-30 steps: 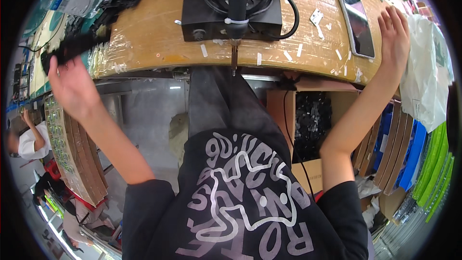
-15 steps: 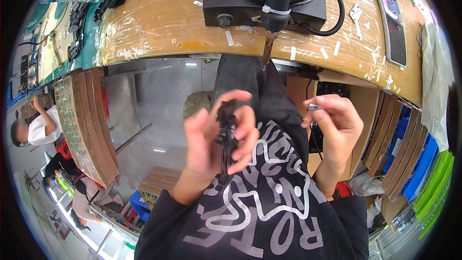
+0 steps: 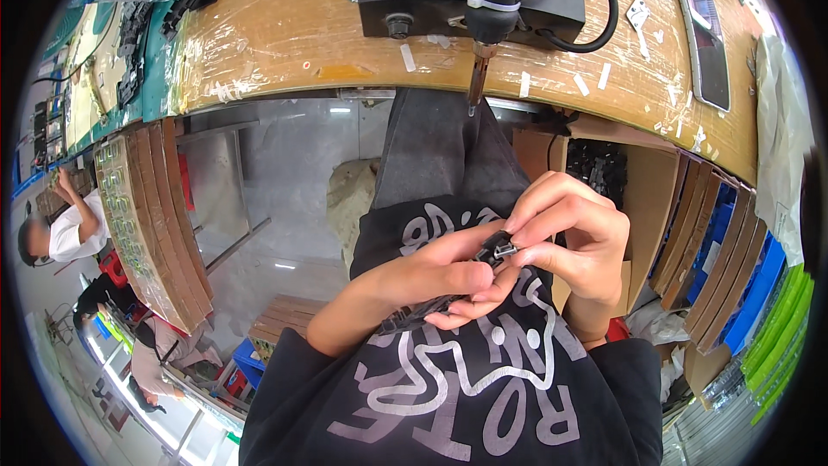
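Observation:
My left hand (image 3: 440, 276) is closed around a black plastic part (image 3: 405, 318), long and narrow, whose lower end sticks out below the palm. Its upper end shows between the fingertips of both hands. There my right hand (image 3: 573, 237) pinches a small silvery metal piece (image 3: 504, 250) against the black part's end. The fingers hide most of the black part, and I cannot tell whether the metal piece sits in it or only touches it. Both hands are in front of my chest, below the table edge.
A soldering iron (image 3: 493, 13) hangs tip-down over the table edge, before a black box (image 3: 379, 9) with coiled cable. A phone (image 3: 703, 43) lies on the wrapped tabletop (image 3: 276, 43). Stacked cartons (image 3: 151, 224) stand at left. A box (image 3: 597, 168) of black parts sits under the table.
My right hand has moved left and brought the metal piece to the black part. My left hand has turned, tilting the black part's upper end to the right.

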`<state>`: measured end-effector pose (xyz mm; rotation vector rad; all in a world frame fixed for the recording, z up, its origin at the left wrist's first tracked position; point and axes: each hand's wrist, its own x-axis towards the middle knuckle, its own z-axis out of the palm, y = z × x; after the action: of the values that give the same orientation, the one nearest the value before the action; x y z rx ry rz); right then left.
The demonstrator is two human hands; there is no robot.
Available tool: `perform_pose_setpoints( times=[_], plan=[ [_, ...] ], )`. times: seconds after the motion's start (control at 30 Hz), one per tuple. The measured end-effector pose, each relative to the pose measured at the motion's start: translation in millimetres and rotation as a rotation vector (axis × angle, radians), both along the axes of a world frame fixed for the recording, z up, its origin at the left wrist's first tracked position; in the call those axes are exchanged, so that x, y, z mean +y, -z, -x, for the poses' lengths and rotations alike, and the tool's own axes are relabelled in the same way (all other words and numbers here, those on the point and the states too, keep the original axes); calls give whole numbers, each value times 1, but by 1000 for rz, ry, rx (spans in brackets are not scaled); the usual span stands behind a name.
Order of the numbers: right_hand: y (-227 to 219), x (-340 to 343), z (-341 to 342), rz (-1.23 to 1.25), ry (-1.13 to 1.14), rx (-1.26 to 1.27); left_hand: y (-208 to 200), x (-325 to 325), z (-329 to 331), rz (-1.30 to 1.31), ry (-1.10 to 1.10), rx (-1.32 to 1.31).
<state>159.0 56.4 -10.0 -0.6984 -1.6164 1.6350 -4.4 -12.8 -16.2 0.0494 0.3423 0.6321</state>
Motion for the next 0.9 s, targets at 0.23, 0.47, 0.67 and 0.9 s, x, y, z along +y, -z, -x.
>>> perform_pose_setpoints(
  times=[0.23, 0.47, 0.67, 0.9],
  plan=[
    [-1, -2, -1, 33, -28, -35, 4, 1, -1, -81, 45, -13],
    [-3, -4, -4, 3, -20, -170, 8, 3, 1, -149, 84, 88],
    [-3, -4, -6, -69, -66, -252, 19, -1, 4, -249, 207, 193],
    [7, -2, -3, -132, -88, -174, 14, 1, -1, -261, 84, 227]
  ],
)
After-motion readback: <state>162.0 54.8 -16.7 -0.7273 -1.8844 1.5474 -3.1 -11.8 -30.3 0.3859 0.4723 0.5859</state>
